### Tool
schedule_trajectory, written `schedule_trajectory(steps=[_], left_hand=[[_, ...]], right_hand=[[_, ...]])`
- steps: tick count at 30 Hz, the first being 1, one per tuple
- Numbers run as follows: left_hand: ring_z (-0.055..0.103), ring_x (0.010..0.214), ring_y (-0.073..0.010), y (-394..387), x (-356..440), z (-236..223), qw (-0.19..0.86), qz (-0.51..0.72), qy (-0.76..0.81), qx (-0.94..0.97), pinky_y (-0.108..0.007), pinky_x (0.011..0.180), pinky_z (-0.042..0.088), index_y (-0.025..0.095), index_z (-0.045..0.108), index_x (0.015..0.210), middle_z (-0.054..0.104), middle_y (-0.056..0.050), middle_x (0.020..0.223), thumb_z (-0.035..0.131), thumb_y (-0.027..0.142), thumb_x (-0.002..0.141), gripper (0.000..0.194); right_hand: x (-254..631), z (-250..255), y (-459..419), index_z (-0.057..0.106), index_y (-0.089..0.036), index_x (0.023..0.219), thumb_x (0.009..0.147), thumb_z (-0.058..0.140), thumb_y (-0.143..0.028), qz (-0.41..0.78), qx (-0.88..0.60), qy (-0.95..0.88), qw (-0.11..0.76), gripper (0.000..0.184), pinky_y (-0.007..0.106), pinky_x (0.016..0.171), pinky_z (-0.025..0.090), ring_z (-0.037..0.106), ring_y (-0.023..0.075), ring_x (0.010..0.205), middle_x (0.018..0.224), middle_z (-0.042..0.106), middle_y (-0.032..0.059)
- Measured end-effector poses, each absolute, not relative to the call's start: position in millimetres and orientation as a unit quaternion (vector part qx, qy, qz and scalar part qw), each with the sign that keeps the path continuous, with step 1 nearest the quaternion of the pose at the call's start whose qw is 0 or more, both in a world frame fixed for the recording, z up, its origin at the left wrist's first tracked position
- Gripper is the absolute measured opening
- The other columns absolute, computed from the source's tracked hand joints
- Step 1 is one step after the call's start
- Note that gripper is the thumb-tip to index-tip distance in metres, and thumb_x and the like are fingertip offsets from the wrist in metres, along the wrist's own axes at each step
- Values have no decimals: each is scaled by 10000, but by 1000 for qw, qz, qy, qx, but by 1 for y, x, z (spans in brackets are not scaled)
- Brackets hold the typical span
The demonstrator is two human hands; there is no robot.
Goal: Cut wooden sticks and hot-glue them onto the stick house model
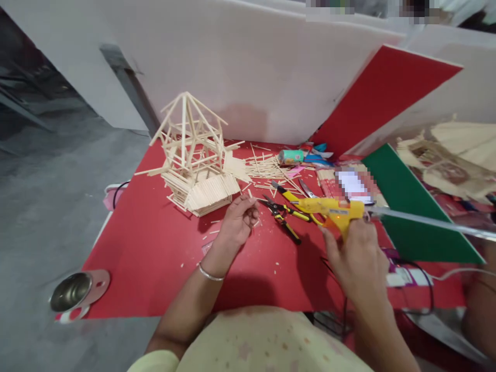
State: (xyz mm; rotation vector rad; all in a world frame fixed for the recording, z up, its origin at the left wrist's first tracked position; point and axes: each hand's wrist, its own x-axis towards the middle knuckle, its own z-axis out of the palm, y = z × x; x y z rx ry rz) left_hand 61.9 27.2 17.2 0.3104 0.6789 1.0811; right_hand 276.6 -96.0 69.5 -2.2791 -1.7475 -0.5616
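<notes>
Although the stick house (pixel 214 194) at ten o'clock is planked below, its roof (pixel 184 119) is left unfilled; the glue gun (pixel 334 207) is gripped by the right hand (pixel 362 253); whether anything is pinched by the curled left hand's (pixel 237 223) fingers cannot be told.

"Room between the left hand (pixel 239 222) and right hand (pixel 360 256)?"
"Over the flat red tabletop (pixel 259 266), yes; black-and-yellow metal pliers (pixel 287 228) stop it farther out."
"Past the left?"
"A pale wooden-stick frame (pixel 211 191) blocks."
"And outside the right?"
"A long clear rod (pixel 426 220) juts from the yellow plastic glue gun (pixel 335 207)."
</notes>
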Motion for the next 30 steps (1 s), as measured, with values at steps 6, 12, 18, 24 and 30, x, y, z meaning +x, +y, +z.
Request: schedule_trajectory(steps=[6, 12, 18, 24, 30], left_hand=[[481, 481, -24, 23, 67, 15, 808, 478, 306, 156, -148, 425, 307, 172, 563, 796, 562, 75, 642, 889, 210, 599, 383], [467, 483, -25, 16, 63, 15, 812, 453, 328, 164, -149, 420, 297, 164, 554, 780, 563, 61, 649, 892, 206, 595, 387], [373, 453, -11, 11, 58, 23, 834, 438, 295, 161, -140, 403, 231, 172, 520, 772, 431, 91, 585, 889, 208, 618, 401], [317, 423, 1, 14, 51, 31, 859, 421, 265, 122, -127, 393, 230, 152, 530, 718, 427, 86, 558, 841, 153, 660, 316], [328, 421, 0, 24, 44, 26, 869, 413, 260, 80, -126, 387, 253, 140, 579, 737, 485, 63, 590, 816, 156, 685, 243]], right_hand=[[266, -12, -168, 526, -149, 1214, 991, 439, -287, 48, -747, -640, 174, 277, 376, 708, 526, 657, 272, 873, 1014, 651, 149], [256, -22, -164, 641, -139, 1173, 962, 540, -319, 121, -725, -665, 129, 295, 363, 734, 554, 704, 256, 861, 1010, 713, 133], [243, 37, -109, 733, -213, 1057, 952, 616, -265, -5, -632, -711, 310, 165, 330, 844, 541, 678, 186, 890, 980, 722, 71], [199, 47, -35, 743, -214, 1099, 924, 666, -218, -84, -524, -755, 386, 192, 319, 819, 527, 644, 177, 871, 950, 729, 69], [197, 39, -8, 743, -225, 1076, 917, 663, -176, -99, -474, -788, 380, 185, 304, 816, 517, 629, 172, 867, 933, 742, 57]])
